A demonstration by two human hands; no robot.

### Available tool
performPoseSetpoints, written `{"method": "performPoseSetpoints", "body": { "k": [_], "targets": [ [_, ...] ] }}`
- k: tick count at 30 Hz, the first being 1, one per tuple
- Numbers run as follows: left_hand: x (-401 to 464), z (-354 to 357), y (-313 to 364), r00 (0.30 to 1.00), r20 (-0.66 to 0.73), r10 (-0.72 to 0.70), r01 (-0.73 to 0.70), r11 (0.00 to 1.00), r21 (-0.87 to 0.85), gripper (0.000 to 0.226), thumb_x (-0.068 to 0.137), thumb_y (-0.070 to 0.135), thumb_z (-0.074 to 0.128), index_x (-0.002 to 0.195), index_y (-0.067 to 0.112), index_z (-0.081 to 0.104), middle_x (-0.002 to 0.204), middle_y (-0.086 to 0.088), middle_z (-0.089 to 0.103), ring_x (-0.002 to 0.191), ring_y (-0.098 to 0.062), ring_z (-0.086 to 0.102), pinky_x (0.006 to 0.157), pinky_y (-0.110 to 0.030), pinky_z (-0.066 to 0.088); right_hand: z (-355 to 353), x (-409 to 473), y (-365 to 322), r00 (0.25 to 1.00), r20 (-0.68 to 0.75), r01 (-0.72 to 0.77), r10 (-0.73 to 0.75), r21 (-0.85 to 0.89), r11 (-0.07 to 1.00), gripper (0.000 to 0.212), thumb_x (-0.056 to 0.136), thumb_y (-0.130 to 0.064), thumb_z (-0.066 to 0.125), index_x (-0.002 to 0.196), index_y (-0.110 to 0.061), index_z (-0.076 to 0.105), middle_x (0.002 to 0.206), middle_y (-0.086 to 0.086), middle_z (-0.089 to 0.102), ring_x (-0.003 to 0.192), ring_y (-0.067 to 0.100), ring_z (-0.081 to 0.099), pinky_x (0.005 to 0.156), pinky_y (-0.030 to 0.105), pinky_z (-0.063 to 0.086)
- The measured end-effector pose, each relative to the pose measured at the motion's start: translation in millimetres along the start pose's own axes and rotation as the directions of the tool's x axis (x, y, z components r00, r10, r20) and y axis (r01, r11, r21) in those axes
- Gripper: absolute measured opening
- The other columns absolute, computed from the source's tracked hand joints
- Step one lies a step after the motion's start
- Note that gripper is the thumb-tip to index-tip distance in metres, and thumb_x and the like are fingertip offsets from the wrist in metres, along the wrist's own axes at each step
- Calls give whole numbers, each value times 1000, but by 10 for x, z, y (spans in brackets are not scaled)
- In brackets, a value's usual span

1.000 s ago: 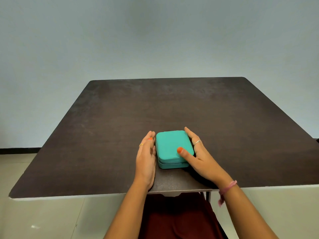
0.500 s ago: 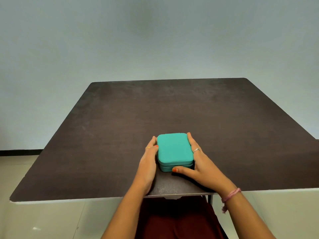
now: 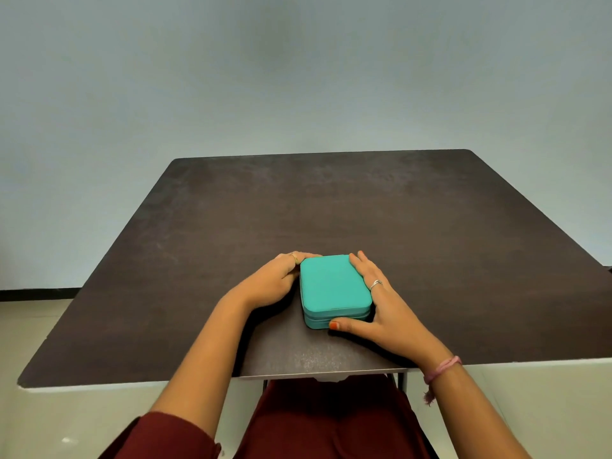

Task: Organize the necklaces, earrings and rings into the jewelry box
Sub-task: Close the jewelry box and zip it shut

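Jewelry box (image 3: 334, 286): teal, lid closed, flat on the dark table (image 3: 430, 226) near its near edge, at 6 o'clock of the tabletop.
Right hand (image 3: 387, 313): at the box's 3 o'clock, fingers along its side, thumb curled across the front wall; it grips the box.
Left hand (image 3: 275, 283): at 9 o'clock, fingers wrapped round the far left corner, gripping the box.
Right wrist: pink thread band (image 3: 442, 369).

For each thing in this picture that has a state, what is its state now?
Box: closed, flat on the table, near its front edge.
Left hand: grips the box's left side, fingers curled round the far corner.
Right hand: grips the right side, thumb on the front edge.
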State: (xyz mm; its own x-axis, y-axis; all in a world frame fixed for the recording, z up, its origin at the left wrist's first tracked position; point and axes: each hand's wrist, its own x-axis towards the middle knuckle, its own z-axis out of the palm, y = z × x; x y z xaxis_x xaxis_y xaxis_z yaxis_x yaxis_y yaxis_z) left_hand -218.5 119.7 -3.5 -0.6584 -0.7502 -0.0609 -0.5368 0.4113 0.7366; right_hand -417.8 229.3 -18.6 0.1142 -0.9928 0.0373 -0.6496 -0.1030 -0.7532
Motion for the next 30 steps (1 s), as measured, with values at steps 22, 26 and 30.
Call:
{"method": "performPoseSetpoints", "body": {
  "k": [22,26,30],
  "targets": [
    [38,-160,-191,984,-100,149,-99,914,393,25,95,5,47,110,14,64,108,0,56,96,-12,55,90,-25,45,19,25,-19,1000,-20,-6,6,15,1000,107,67,-56,74,149,-32,10,151,-19,16,133,-4,21,109,17,23],
    [-231,-65,-278,966,-186,180,-99,921,377,22,94,7,50,109,14,65,105,-1,58,94,-12,55,86,-25,46,22,27,-22,1000,-27,-7,7,7,1000,107,67,-55,74,149,-31,10,152,-18,16,134,-3,21,111,20,23],
    [-526,51,-242,961,-168,218,-153,931,330,19,93,20,54,106,20,68,101,7,60,89,-2,54,79,-14,44,29,25,-19,999,-38,-4,4,7,1000,108,66,-55,75,150,-29,11,151,-18,17,133,-3,22,110,17,23]
  ]
}}
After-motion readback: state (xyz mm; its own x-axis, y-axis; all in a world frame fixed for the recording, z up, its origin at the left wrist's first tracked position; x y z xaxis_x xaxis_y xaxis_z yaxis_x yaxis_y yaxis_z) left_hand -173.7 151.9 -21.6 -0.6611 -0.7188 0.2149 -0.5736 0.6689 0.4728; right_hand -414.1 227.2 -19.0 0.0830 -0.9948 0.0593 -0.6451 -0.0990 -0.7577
